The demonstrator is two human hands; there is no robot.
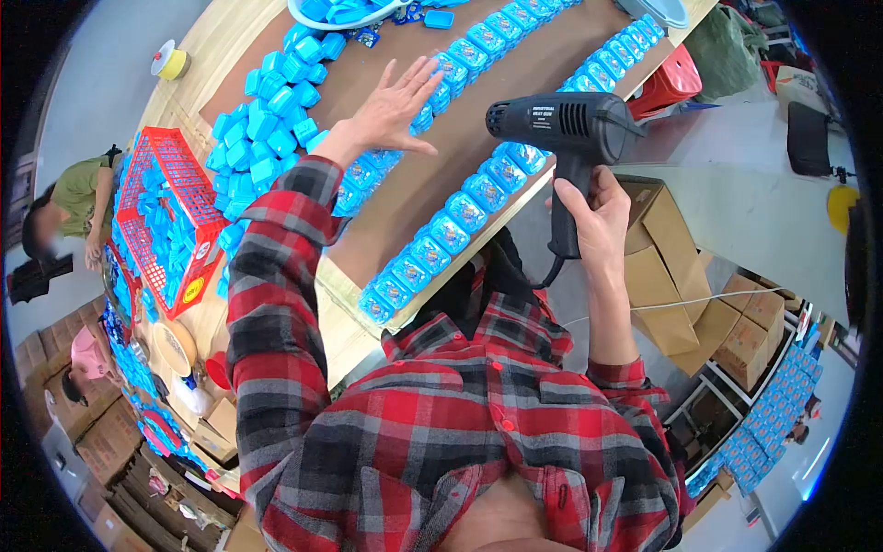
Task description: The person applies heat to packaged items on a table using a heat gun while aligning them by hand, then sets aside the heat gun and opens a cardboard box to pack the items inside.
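Head view: right hand (600, 219) curled round industrial heat gun (556, 126), left hand (391, 115) fingers spread; sweep evenly along blue packs (448, 233), no dwelling.

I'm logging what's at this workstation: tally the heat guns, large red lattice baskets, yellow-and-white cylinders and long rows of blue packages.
Black industrial heat gun: 1
Large red lattice plastic basket: 1
Yellow-and-white cylinder: 1
Long rows of shiny blue packages: 2
Total: 5
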